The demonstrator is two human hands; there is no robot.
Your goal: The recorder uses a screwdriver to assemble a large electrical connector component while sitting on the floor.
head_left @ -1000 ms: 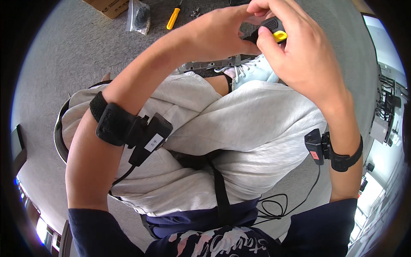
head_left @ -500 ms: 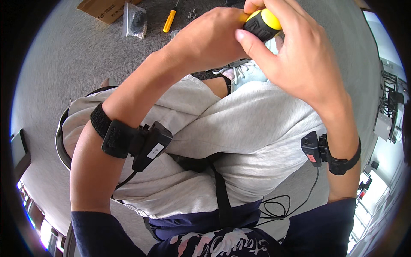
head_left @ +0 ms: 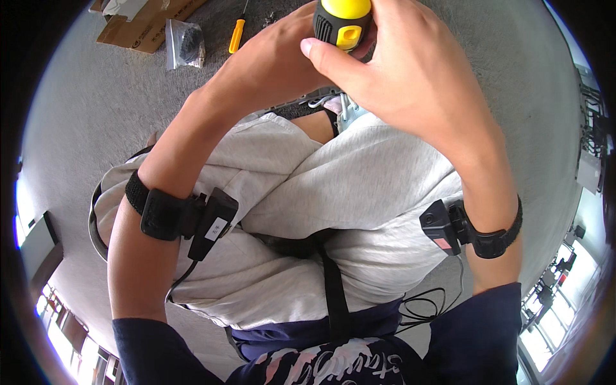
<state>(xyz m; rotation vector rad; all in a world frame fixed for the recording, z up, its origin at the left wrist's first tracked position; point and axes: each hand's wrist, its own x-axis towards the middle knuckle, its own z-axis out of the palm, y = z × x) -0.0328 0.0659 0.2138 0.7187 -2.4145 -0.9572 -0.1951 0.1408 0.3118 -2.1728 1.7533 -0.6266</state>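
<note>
At the top edge, my right hand is closed around a thick black-and-yellow screwdriver handle. Its rounded yellow end faces up toward me, and the thumb lies along the near side of the ribbed black grip. Whatever is below the handle is hidden by my hands. My left hand reaches in from the left, right beside and partly behind the handle. Its fingers are hidden behind the handle and my right hand, so their grip does not show.
On the grey carpet at the upper left lie an opened cardboard box, a clear bag of dark parts and a slim orange-handled screwdriver. My crossed legs in light grey trousers and a pale blue shoe sit below my hands.
Both hands and the screwdriver handle have shifted left and slightly up. The handle has turned, so a yellow patch on its side now shows. More of the cardboard box has come into view.
</note>
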